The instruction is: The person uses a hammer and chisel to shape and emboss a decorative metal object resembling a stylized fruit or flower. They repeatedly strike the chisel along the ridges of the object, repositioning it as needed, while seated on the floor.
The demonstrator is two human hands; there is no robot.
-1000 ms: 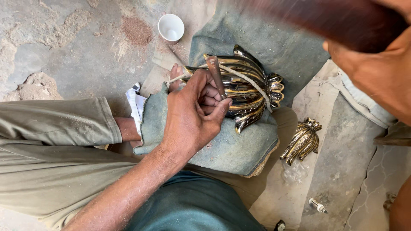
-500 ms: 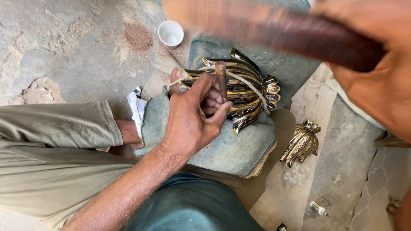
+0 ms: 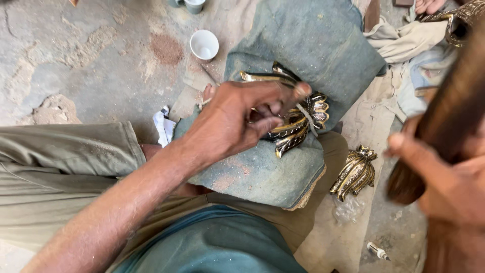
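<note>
Head view, findings as follows. Your left hand (image 3: pixel 237 124) sits at centre frame, fingers closed narrow around a slim punch-like tool (image 3: pixel 298 98), its tip resting on the brass leaf-shaped ornament (image 3: pixel 298 119). That ornament lies just right of centre on a dusty blue-grey cushion (image 3: pixel 262 172), which rests across your lap.

Your right hand (image 3: pixel 444 187) fills the right edge of the frame, wrapped around a dark wooden mallet (image 3: pixel 439 136). The mallet is blurred and close to the lens, raised well above the ornament.

Change noted: a second ago the mallet crossed the upper right corner; half a second ago it swept across the top of the frame; now it stands at the right edge, handle running steeply upward. The view has also shifted, so the ornament and your left hand appear slightly higher and more central. The left hand's grip on the tool has not altered, and the tip has stayed on the same region of the brass.

Judgement: the mallet is mid-swing in a striking cycle while the tool is kept seated, so chasing work on this piece appears to be in progress, not finished. I cannot tell whether a blow has just landed.

Surroundings: a second brass ornament (image 3: pixel 356 172) lies on the floor at lower right, well apart from the cushion. A white cup (image 3: pixel 204 45) stands on the stone floor (image 3: pixel 76 60) at upper centre-left. Crumpled cloths (image 3: pixel 404 40) lie at upper right.
</note>
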